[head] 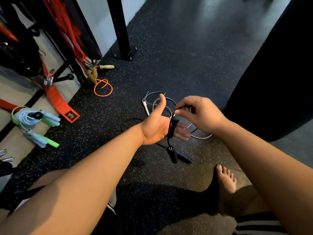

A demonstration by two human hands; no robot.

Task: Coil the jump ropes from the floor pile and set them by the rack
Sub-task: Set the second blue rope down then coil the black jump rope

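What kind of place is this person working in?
Most likely a gym: a speckled rubber floor, a rack post bolted to it, and jump ropes lying about, one black rope looped round the left hand and pinched by the right hand.

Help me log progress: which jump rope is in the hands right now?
The black rope, looped round the left hand and pinched by the right hand. The white rope and orange rope lie on the floor, untouched.
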